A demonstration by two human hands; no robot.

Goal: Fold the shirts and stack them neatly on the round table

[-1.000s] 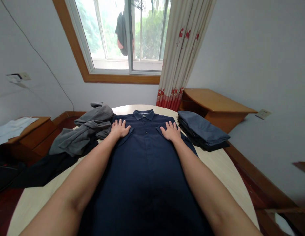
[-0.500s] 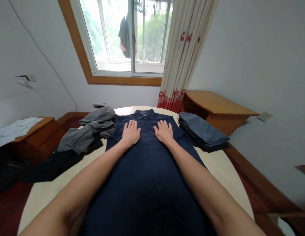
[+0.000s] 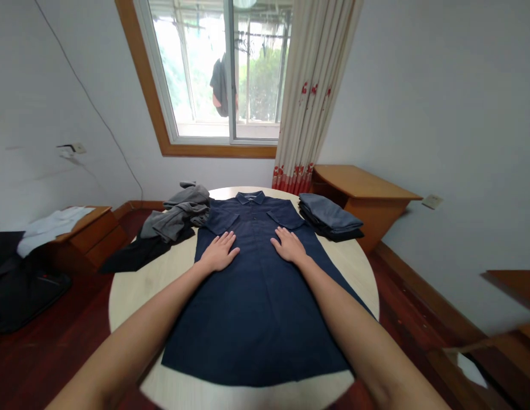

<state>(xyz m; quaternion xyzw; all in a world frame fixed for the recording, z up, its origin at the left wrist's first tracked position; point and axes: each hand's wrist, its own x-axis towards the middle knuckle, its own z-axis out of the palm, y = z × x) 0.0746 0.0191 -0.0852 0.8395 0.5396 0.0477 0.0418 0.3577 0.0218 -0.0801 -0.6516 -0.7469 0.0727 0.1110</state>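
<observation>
A dark navy short-sleeved shirt (image 3: pixel 256 307) lies spread front up, its collar at the far edge of the round table (image 3: pixel 137 290) and its hem near me. Both short sleeves are folded inward over the chest. My left hand (image 3: pixel 220 251) rests flat on the shirt's left side, just below that sleeve, fingers spread. On the other side my right hand (image 3: pixel 289 246) lies flat as well, fingers pointing toward the collar. Neither hand grips the cloth.
Crumpled grey clothes (image 3: pixel 179 213) and a black garment (image 3: pixel 139 253) lie at the table's left, partly over the edge. A folded stack of dark clothes (image 3: pixel 331 216) sits at the right. Beyond stand a wooden desk (image 3: pixel 363 182) and a curtain (image 3: pixel 308 97) beside the window.
Both hands have slid down the shirt toward me, from the chest to below the sleeves, staying flat. The view has pulled back, so the shirt's hem now shows.
</observation>
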